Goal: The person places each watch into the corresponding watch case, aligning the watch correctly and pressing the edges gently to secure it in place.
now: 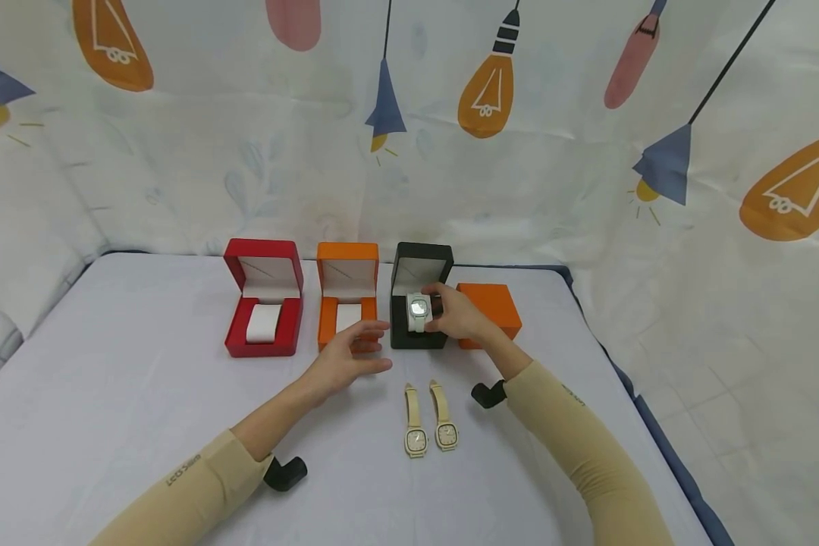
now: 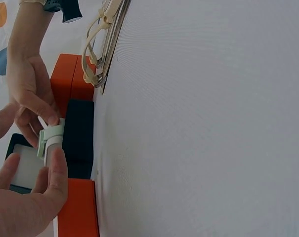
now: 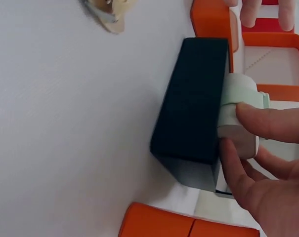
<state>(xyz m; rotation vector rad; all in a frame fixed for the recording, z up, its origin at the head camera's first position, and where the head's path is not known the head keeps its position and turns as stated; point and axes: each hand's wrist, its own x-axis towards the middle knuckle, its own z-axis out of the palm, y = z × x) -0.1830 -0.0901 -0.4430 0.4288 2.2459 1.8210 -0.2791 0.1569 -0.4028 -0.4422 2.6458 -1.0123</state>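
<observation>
White-clothed table (image 1: 143, 425), spread wide beneath everything. Along its far edge, a row of boxes: open red box (image 1: 262, 299) at 10 o'clock from the hands, open orange box (image 1: 346, 292) beside it, open black box (image 1: 419, 296) at 12 o'clock, closed orange box (image 1: 489, 312) at 1 o'clock. Right hand (image 1: 459, 315) at the black box, fingers curled round the white watch (image 1: 418, 309) on its cushion, gripping it. Left hand (image 1: 349, 356) open, fingers straight, hovering before the open orange box, holding nothing. At 6 o'clock from the black box, two cream watches (image 1: 431, 421) lying side by side.
</observation>
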